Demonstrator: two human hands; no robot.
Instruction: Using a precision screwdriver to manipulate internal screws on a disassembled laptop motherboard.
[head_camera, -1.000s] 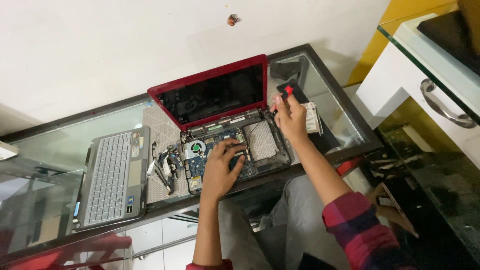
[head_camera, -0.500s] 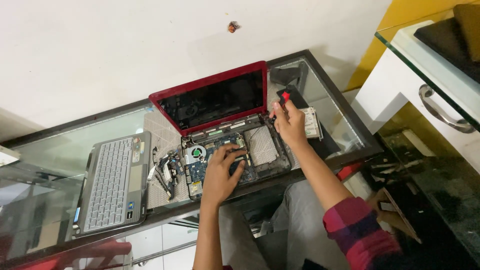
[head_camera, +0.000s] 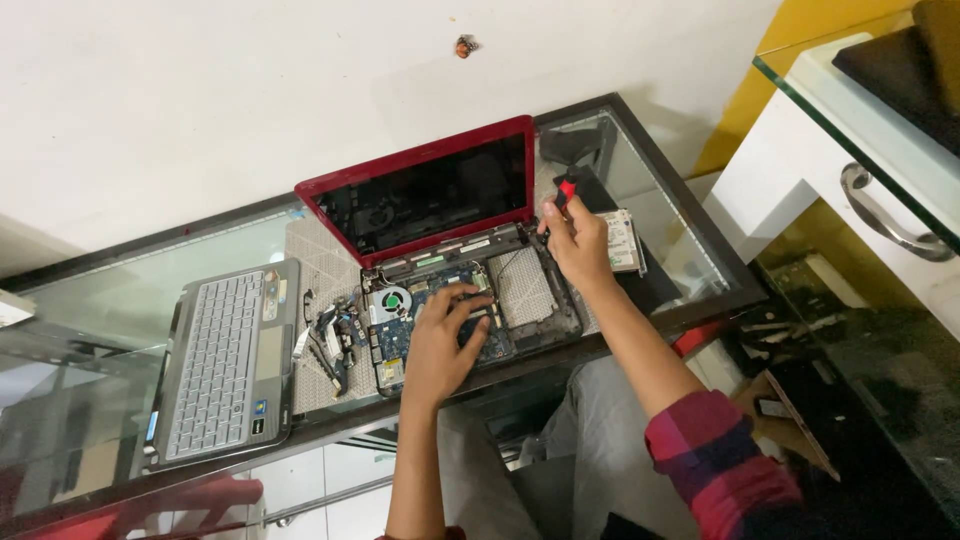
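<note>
The opened red laptop (head_camera: 440, 260) lay on the glass table (head_camera: 700, 280), its bare circuit board (head_camera: 440, 320) and round fan (head_camera: 392, 300) exposed directly under the left hand (head_camera: 445, 340). That hand was spread flat, fingers splayed and pressing down on the board and base. Just beyond it, at the base's far right corner by the hinge, the right hand (head_camera: 578, 240) was closed in a pinch around a red-handled screwdriver (head_camera: 562, 195), held nearly upright with its tip pointing down toward the corner; the tip itself was hidden behind the fingers.

To do this well, I judged the driver should stay square to the screw with steady downward pressure, so the head would not strip, while the flat hand kept the base from sliding on the glass without bearing hard on the board's parts.

Left of the left hand lay small loose parts and cables (head_camera: 330, 335), and farther left the detached grey keyboard panel (head_camera: 225, 360). Just right of the right hand sat a flat silver drive (head_camera: 625, 240); any freed screw was best set there, away from the edge.
</note>
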